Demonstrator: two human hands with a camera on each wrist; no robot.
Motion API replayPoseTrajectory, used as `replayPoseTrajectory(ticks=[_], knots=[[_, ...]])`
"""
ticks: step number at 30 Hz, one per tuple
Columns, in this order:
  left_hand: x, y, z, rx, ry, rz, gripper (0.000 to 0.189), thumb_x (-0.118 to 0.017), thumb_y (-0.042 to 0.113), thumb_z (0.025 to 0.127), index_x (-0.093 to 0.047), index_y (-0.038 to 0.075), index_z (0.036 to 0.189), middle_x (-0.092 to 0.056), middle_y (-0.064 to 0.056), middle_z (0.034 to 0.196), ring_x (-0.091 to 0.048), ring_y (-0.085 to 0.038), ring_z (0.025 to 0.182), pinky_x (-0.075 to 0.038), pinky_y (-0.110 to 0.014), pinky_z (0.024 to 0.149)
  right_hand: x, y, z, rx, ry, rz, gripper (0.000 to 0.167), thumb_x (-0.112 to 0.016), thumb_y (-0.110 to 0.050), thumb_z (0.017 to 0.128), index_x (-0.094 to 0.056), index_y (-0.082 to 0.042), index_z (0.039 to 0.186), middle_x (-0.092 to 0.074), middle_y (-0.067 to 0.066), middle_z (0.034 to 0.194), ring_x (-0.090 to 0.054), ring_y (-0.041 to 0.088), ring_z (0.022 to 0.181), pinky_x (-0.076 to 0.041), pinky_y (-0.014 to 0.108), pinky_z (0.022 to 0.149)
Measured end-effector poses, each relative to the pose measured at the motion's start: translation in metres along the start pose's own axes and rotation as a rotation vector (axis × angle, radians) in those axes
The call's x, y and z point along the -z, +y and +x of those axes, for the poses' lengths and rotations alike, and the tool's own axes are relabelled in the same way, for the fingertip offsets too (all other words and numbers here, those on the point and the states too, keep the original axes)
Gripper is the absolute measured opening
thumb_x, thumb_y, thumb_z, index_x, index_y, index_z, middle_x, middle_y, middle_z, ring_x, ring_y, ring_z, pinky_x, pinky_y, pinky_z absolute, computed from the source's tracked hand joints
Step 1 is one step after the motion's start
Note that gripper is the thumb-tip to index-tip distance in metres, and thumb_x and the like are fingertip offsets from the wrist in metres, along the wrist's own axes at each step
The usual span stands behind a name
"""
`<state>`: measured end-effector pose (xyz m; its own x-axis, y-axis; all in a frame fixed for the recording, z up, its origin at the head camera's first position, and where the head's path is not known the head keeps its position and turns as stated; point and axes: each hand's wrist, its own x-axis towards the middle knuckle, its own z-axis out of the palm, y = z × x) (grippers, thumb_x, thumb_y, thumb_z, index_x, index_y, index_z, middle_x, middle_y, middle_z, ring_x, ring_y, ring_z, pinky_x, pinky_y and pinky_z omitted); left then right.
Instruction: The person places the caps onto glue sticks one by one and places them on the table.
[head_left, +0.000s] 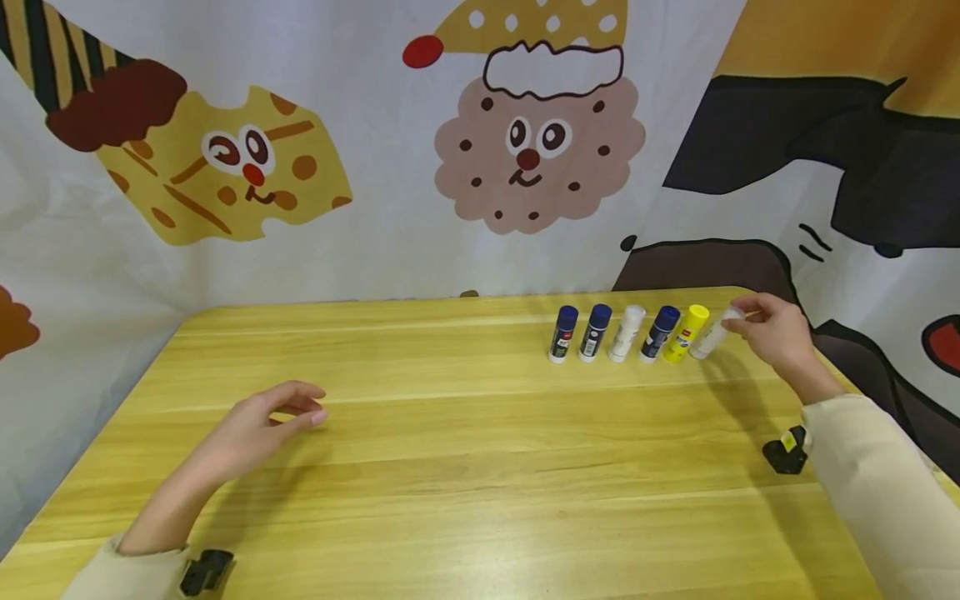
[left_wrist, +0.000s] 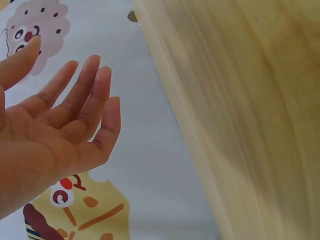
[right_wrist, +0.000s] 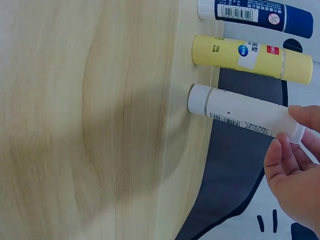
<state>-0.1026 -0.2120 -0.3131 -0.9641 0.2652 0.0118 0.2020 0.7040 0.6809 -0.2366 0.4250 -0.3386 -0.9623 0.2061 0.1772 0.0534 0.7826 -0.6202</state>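
My right hand pinches the capped top of a white glue stick between thumb and fingers. This stick is the rightmost in a row, its base at the tabletop. Right beside it stands a yellow glue stick, then a navy-capped glue stick. Further left come another white glue stick and two navy-capped ones, the nearer glue stick and the end glue stick. Over the left part of the table, my left hand hovers with loosely bent fingers and nothing in it.
The wooden table has its back edge just behind the row of sticks. A cloth printed with cartoon cheese and a biscuit hangs behind it. Black devices sit at both wrists, the left device and the right device.
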Motion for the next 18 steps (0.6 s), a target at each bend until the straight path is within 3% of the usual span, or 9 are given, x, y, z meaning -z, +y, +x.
replayPoseTrajectory(ticks=[2,7,11,18], knots=[[0.0,-0.001,0.0,0.002,-0.001,0.001,0.039,-0.056,0.03,0.092,-0.055,0.001,0.119,-0.062,-0.005,0.103,-0.056,-0.026,0.097,-0.047,-0.043,0.076,-0.007,0.031,0.019,-0.002,0.024,-0.005,0.044,-0.062,-0.044,0.083,-0.054,-0.015,0.115,-0.052,0.003,0.102,-0.047,0.019,0.082,-0.045,0.036,0.052],[0.001,-0.002,0.0,0.013,-0.022,-0.001,0.04,-0.055,0.031,0.092,-0.054,0.001,0.119,-0.062,-0.004,0.102,-0.056,-0.025,0.097,-0.046,-0.041,0.076,-0.021,0.079,0.047,0.023,0.06,-0.069,0.055,-0.056,-0.055,0.082,-0.051,-0.017,0.121,-0.051,0.003,0.11,-0.048,0.021,0.088,-0.045,0.024,0.055],[0.003,0.0,0.001,0.019,-0.042,-0.002,0.041,-0.055,0.03,0.092,-0.053,0.0,0.12,-0.061,-0.006,0.103,-0.056,-0.026,0.097,-0.047,-0.041,0.076,-0.027,0.085,0.053,0.034,0.068,-0.059,0.059,-0.053,-0.057,0.082,-0.051,-0.017,0.126,-0.051,0.005,0.114,-0.05,0.022,0.089,-0.047,0.026,0.058],[0.005,0.001,0.002,0.021,-0.066,-0.009,0.042,-0.055,0.03,0.092,-0.052,-0.001,0.121,-0.061,-0.006,0.104,-0.056,-0.026,0.097,-0.047,-0.043,0.076,-0.03,0.077,0.049,0.04,0.078,-0.048,0.059,-0.053,-0.056,0.083,-0.05,-0.017,0.127,-0.052,0.005,0.114,-0.051,0.02,0.088,-0.047,0.024,0.057]])
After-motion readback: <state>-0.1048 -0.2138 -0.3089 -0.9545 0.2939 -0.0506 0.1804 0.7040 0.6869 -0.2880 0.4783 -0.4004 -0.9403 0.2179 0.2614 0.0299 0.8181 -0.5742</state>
